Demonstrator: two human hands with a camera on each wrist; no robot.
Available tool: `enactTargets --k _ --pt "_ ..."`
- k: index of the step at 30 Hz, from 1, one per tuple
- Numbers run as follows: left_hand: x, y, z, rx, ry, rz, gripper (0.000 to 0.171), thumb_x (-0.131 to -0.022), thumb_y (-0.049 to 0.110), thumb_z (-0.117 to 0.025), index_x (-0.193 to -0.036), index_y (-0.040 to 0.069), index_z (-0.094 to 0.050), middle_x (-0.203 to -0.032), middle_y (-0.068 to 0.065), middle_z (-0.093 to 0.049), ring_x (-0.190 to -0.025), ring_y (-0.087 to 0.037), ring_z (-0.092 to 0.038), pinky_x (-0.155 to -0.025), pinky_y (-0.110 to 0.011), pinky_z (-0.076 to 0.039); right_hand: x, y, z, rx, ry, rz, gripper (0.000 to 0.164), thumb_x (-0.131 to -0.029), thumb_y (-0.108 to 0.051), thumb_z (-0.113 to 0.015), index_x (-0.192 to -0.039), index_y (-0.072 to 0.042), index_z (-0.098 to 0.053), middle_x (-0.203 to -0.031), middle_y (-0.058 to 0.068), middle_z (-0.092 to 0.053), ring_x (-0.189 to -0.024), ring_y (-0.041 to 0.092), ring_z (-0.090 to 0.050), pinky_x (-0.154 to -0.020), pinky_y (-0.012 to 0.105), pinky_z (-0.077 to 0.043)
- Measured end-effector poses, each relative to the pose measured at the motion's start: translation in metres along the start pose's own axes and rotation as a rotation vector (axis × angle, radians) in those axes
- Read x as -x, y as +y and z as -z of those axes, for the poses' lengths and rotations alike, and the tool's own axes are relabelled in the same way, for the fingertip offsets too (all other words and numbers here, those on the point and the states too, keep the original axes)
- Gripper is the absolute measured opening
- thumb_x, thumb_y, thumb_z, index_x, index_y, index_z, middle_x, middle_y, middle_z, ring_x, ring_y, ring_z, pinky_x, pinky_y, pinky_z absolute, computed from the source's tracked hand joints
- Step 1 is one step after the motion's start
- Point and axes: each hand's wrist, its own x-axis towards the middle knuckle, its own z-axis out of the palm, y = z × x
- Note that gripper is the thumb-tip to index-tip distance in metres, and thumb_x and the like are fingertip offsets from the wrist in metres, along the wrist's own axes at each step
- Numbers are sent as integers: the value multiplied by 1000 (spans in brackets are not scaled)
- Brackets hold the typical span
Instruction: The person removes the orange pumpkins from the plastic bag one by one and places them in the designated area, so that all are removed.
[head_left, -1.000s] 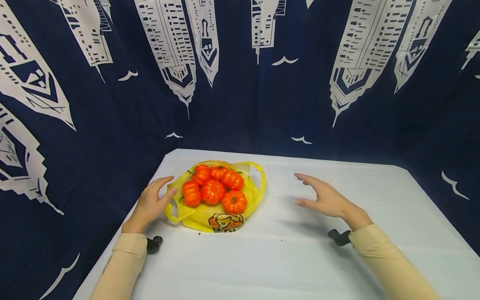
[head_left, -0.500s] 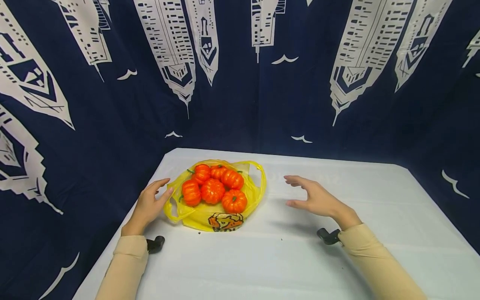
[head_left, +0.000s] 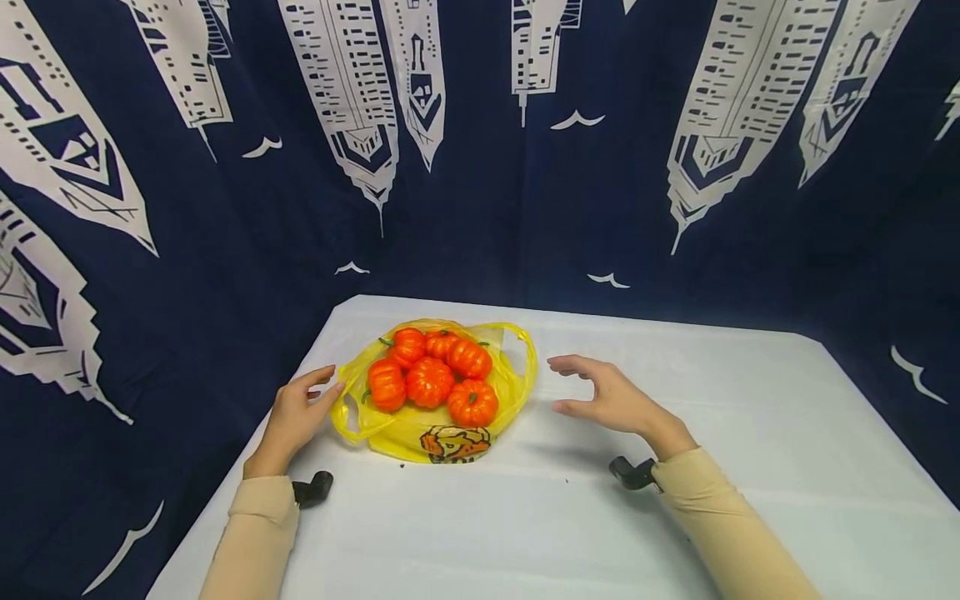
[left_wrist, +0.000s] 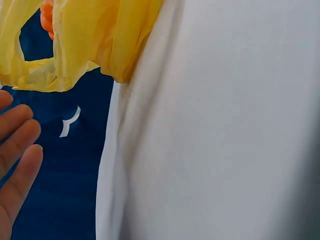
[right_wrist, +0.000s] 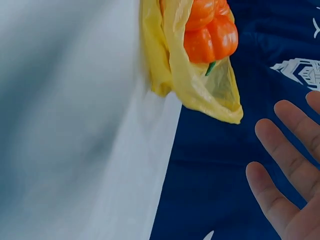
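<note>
A yellow plastic bag point(head_left: 397, 437) with two loop handles lies spread on the table, several small orange pumpkins point(head_left: 430, 382) with green stems heaped on it. Close by the bag's left handle is my left hand point(head_left: 294, 419), fingers bent loosely with nothing in them. In the left wrist view a gap shows between its fingers point(left_wrist: 31, 131) and the bag. My right hand point(head_left: 611, 398) hovers just right of the bag, thumb and fingers parted and holding nothing. The right wrist view shows its fingers point(right_wrist: 272, 137) apart from the bag, one orange pumpkin point(right_wrist: 212, 37) poking out.
The white-covered table point(head_left: 487, 533) extends to the right of the bag and in front of it. Behind and to the left hangs a dark blue cloth point(head_left: 480, 225) printed with white buildings and birds. A few dark specks dot the table.
My right hand has moved left towards the bag. My left hand has shifted slightly and stays beside the left handle. The bag and pumpkins lie as before; the head view has turned slightly.
</note>
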Motion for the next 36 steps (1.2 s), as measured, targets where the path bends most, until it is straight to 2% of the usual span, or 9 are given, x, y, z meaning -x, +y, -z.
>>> enactTargets --k 6,11,13,17,24,28,36 --pt "2 -3 -1 -21 16 4 39 -94 15 -69 -127 -5 -64 -124 -25 -68 -110 -39 -66 -89 -53 -56 -6 -3 -8 -48 1 6 57 -86 -26 -79 -136 -7 -58 -133 11 -65 -121 32 -60 -104 56 -46" --pt "5 -7 -3 -40 27 2 31 -94 14 -70 -118 -5 -70 -110 -23 -73 -97 -38 -71 -84 -50 -58 -10 -6 -14 -76 -5 -2 55 -88 -24 -77 -136 -4 -58 -132 15 -65 -120 33 -60 -104 56 -46" --pt "6 -8 -4 -50 26 7 29 -94 16 -70 -115 -4 -72 -104 -21 -75 -92 -35 -73 -80 -44 -59 -12 -7 -16 -91 -8 -8 53 -89 -22 -76 -135 -4 -59 -131 16 -65 -120 33 -61 -104 56 -46" --pt "8 -7 -3 -42 16 21 27 -94 18 -70 -111 -4 -74 -98 -19 -77 -88 -29 -73 -73 -24 -57 -16 -9 -21 -118 -11 -12 49 -89 -19 -76 -133 -4 -60 -130 15 -66 -118 32 -62 -103 55 -47" --pt "8 -4 -7 -13 9 31 24 -94 13 -70 -106 -7 -74 -97 -21 -76 -89 -30 -72 -72 -30 -59 -23 -11 -28 -167 -22 -2 46 -90 -18 -74 -132 -5 -61 -130 19 -65 -118 34 -62 -102 56 -47" --pt "8 -5 -10 -5 10 50 22 -93 12 -70 -104 -6 -75 -95 -20 -76 -85 -25 -71 -67 -16 -53 -28 -12 -34 -197 -26 3 45 -91 -18 -74 -132 -3 -61 -129 21 -65 -118 37 -62 -102 57 -47" --pt "7 -5 -13 -3 8 81 18 -92 10 -71 -101 -5 -76 -91 -18 -77 -77 -18 -68 -63 -15 -51 -37 -15 -47 -257 -20 -2 44 -89 -14 -73 -130 -1 -61 -130 23 -64 -117 40 -62 -101 58 -48"
